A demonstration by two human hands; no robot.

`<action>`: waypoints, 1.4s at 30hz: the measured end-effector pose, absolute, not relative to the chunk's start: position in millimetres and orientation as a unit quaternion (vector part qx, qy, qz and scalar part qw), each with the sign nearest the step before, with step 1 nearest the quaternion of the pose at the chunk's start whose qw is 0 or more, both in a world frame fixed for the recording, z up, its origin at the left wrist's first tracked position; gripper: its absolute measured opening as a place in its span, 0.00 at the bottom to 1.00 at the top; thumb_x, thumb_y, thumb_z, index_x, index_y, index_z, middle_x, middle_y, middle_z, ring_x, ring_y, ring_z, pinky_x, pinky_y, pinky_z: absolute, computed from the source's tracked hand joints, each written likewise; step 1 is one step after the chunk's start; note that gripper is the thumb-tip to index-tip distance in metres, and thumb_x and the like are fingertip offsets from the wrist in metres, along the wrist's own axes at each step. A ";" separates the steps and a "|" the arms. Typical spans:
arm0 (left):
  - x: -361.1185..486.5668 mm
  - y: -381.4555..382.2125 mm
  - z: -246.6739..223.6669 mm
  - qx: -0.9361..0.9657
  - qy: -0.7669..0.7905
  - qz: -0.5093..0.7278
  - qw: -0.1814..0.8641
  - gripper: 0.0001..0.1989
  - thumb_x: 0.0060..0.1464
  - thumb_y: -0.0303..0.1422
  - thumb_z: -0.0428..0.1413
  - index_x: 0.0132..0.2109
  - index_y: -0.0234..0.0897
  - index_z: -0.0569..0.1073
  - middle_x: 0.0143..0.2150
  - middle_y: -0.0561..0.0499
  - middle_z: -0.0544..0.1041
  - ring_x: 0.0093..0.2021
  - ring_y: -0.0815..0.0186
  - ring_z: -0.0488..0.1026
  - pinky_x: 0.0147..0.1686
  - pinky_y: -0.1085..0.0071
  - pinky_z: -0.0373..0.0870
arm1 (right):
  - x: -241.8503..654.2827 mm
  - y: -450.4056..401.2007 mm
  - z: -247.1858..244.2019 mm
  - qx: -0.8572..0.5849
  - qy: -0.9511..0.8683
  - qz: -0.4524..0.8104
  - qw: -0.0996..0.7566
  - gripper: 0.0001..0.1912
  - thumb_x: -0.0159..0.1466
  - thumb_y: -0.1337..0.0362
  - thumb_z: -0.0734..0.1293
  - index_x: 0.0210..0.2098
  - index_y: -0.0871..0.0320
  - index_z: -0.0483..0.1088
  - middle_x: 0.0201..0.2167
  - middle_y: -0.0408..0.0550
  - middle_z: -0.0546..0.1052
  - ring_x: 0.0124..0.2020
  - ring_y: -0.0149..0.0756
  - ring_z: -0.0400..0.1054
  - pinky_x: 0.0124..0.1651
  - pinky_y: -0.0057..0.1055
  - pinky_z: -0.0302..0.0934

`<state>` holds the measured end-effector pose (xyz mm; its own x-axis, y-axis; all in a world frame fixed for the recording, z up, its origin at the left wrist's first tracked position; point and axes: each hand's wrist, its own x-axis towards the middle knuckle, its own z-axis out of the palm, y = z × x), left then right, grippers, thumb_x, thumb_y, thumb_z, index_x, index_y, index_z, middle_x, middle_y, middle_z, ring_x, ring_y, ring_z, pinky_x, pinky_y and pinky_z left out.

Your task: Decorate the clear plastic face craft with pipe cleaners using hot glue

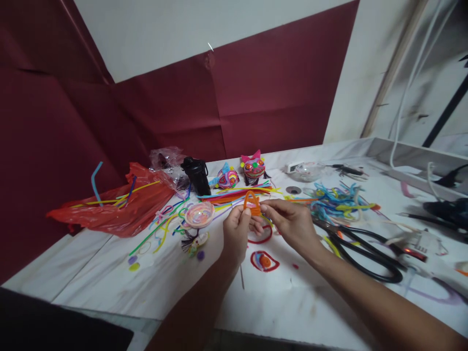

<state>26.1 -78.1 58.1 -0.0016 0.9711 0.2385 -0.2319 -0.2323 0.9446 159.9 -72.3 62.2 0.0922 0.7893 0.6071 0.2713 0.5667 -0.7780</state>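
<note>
An orange pipe cleaner [251, 206], bent into a loop with wound turns below it, is between my hands. My left hand [237, 229] pinches it between thumb and fingers. With thumb and forefinger pressed together, my right hand [287, 218] grips its right side. Just below them on the table lies an eye-shaped piece [264, 262] with a red outline, a blue and lilac inside and an orange coil. A red pipe cleaner outline [263, 238] lies partly hidden behind my fingers.
Black-handled scissors [369, 253] lie right, below tangled blue pipe cleaners [331, 204]. A pink coiled bowl [199, 214] stands left, before a red plastic bag [120, 209]. Behind are a black bottle [197, 176], a colourful cat-like head [253, 167] and straight pipe cleaners [230, 197].
</note>
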 end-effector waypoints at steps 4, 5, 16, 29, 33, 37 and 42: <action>26.9 -78.7 62.3 0.518 0.370 0.623 0.455 0.12 0.57 0.41 0.53 0.37 0.35 0.70 0.27 0.51 0.77 0.20 0.71 0.71 0.23 0.74 0.67 | 153.7 -77.6 66.8 -0.410 -0.642 0.219 0.610 0.13 0.63 0.57 0.65 0.42 0.52 0.78 0.41 0.49 0.81 0.42 0.44 0.76 0.46 0.43 0.68; 26.9 -78.7 63.3 0.522 0.367 0.628 0.445 0.12 0.57 0.40 0.53 0.37 0.35 0.70 0.26 0.52 0.76 0.20 0.71 0.71 0.23 0.74 0.67 | 151.6 -78.5 67.9 -0.406 -0.637 0.228 0.614 0.13 0.62 0.57 0.66 0.43 0.53 0.78 0.42 0.49 0.81 0.42 0.44 0.76 0.47 0.43 0.68; 32.9 -84.4 75.6 0.577 0.382 0.648 0.318 0.12 0.61 0.40 0.49 0.37 0.35 0.71 0.24 0.54 0.73 0.23 0.70 0.70 0.26 0.75 0.67 | 136.4 -88.7 88.5 -0.371 -0.528 0.331 0.688 0.12 0.55 0.58 0.71 0.38 0.55 0.80 0.38 0.49 0.82 0.39 0.43 0.76 0.46 0.42 0.69; 60.3 -93.3 90.0 0.549 0.352 0.652 0.387 0.12 0.59 0.40 0.52 0.38 0.35 0.69 0.28 0.52 0.75 0.25 0.70 0.73 0.27 0.75 0.70 | 149.9 -93.8 89.7 -0.349 -0.494 0.372 0.704 0.09 0.58 0.58 0.71 0.37 0.53 0.80 0.39 0.45 0.80 0.42 0.38 0.73 0.47 0.36 0.66; 65.1 -89.5 89.6 0.489 0.312 0.658 0.481 0.16 0.54 0.42 0.57 0.43 0.37 0.65 0.33 0.51 0.77 0.26 0.69 0.74 0.26 0.73 0.71 | 156.4 -91.4 85.1 -0.336 -0.503 0.350 0.715 0.08 0.57 0.59 0.71 0.36 0.51 0.80 0.41 0.45 0.80 0.44 0.38 0.72 0.50 0.37 0.65; 66.6 -89.5 92.3 0.454 0.304 0.631 0.551 0.21 0.50 0.42 0.61 0.44 0.36 0.63 0.34 0.50 0.77 0.24 0.69 0.74 0.25 0.73 0.70 | 161.0 -91.5 83.1 -0.353 -0.481 0.365 0.715 0.09 0.57 0.59 0.72 0.37 0.50 0.80 0.40 0.45 0.80 0.42 0.39 0.73 0.49 0.40 0.66; 67.0 -91.2 90.6 0.434 0.321 0.644 0.543 0.21 0.48 0.41 0.62 0.43 0.38 0.63 0.29 0.53 0.75 0.24 0.69 0.73 0.23 0.75 0.66 | 160.9 -90.3 77.5 -0.349 -0.471 0.359 0.727 0.09 0.57 0.59 0.72 0.38 0.49 0.80 0.41 0.45 0.81 0.43 0.39 0.73 0.51 0.41 0.65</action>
